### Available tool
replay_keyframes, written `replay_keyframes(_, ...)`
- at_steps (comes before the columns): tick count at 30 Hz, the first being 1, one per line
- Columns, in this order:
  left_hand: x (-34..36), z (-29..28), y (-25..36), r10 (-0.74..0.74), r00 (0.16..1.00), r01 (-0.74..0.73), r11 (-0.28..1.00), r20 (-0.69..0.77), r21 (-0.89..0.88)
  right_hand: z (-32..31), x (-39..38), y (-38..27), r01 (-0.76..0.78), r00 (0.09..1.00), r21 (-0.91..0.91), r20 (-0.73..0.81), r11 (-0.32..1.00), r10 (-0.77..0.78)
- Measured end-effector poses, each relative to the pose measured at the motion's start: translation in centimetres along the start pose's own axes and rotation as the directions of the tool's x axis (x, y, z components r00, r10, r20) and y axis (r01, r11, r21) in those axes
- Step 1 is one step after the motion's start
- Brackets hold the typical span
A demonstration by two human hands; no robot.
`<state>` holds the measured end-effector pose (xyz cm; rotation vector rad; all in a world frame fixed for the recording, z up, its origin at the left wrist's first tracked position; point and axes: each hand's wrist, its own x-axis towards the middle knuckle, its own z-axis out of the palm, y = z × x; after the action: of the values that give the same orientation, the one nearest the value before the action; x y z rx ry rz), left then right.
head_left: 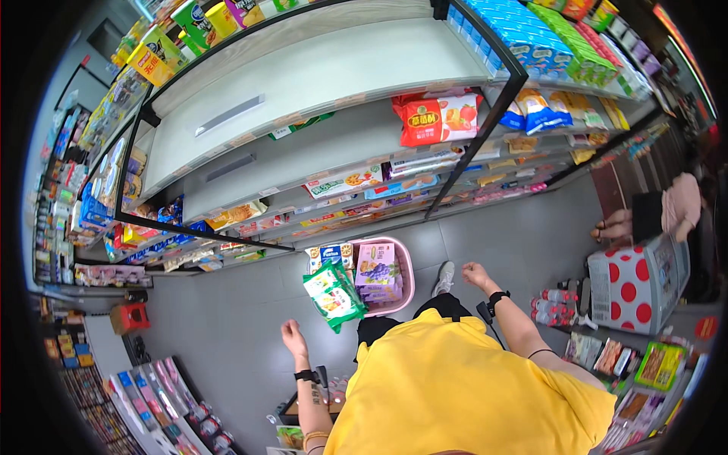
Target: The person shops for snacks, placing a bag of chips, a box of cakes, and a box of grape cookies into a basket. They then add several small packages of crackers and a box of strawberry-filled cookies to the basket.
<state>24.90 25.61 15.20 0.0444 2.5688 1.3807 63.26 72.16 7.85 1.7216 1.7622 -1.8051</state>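
My left hand (293, 337) hangs in the air to the left of a pink plastic basket (410, 279), its fingers loosely curled and nothing seen in them. To the right of the basket, my right hand (476, 275) is also curled, with no object visible in it. Neither hand touches anything. The basket stands on the floor close to the shelf. Inside it lie purple boxes with grape pictures (377, 264) and a blue-and-white box (331, 256). Green-and-white snack packs (334, 296) rest over its left side.
Ahead runs a black-framed shelf unit (318, 80) holding a red snack bag (436, 119), flat biscuit boxes (345, 182) and drink cartons (523, 45). At right are a red-dotted white bin (633, 288), bottle packs (553, 307) and another person (667, 208). A red stool (133, 317) stands left.
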Motion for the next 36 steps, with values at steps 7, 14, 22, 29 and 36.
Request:
replay_keyframes(7, -4.5, 9.7, 27.4, 0.335, 0.94, -0.341, 0.915, -0.065, -0.214, -8.6, 6.5, 4.8, -0.101, 0.976, -0.052, 0.187, 0.994, 0.109)
replay_keyframes(14, -4.5, 22.3, 45.9, 0.606, 0.745, -0.631, 0.776, 0.28, -0.002, -17.5, 9.6, 6.1, -0.237, 0.957, -0.027, 0.162, 0.971, 0.239)
replay_keyframes(22, 0.1, 32.4, 48.8, 0.576, 0.775, -0.615, 0.783, 0.261, 0.099, -20.1, 9.1, 7.8, -0.266, 0.96, 0.067, 0.105, 0.962, 0.259)
replay_keyframes(29, 2.3, 33.3, 49.4, 0.449, 0.776, -0.392, 0.894, 0.444, -0.218, -19.9, 7.8, 10.3, -0.254, 0.966, 0.184, 0.087, 0.949, 0.242)
replay_keyframes(36, 2.5, 32.1, 50.4, 0.304, 0.693, -0.174, 0.951, 0.654, -0.257, -17.7, 6.2, 11.1, -0.242, 0.97, 0.211, 0.044, 0.947, 0.239)
